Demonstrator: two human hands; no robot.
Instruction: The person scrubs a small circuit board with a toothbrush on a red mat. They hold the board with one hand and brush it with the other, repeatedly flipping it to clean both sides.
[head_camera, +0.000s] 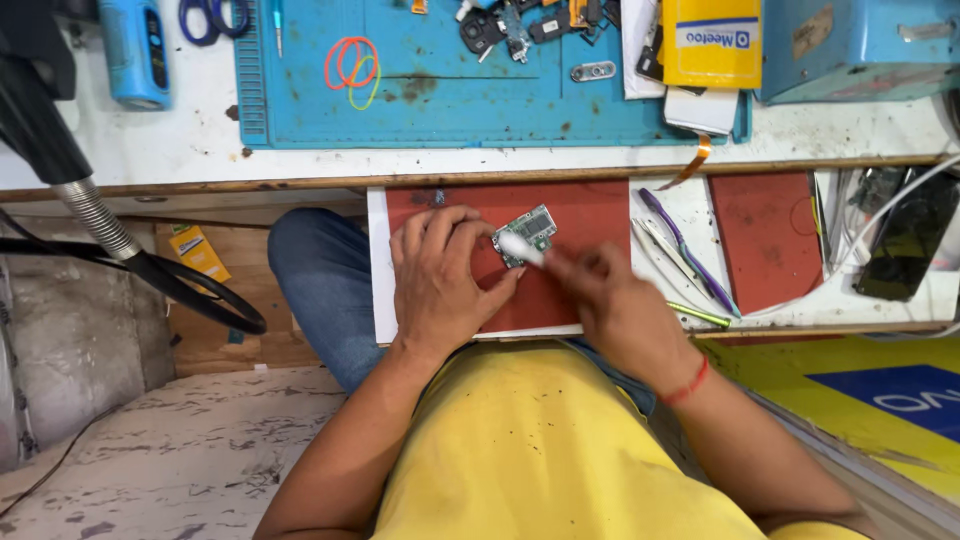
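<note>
A small green circuit board (531, 229) lies on a red mat (590, 225) on a pulled-out white tray. My left hand (440, 275) rests on the mat, its fingertips pinching the board's left edge. My right hand (615, 300) is blurred with motion and holds a white brush-like tool (520, 247) whose tip touches the board's lower left corner. A red thread band circles my right wrist.
Tweezers, a purple-handled tool (685, 250) and a green stick lie on the tray right of the mat, beside a second red mat (765, 235). Above is a white bench with a blue work mat (450, 90), rubber bands, scissors, a yellow box (712, 40). A black phone (905, 240) lies far right.
</note>
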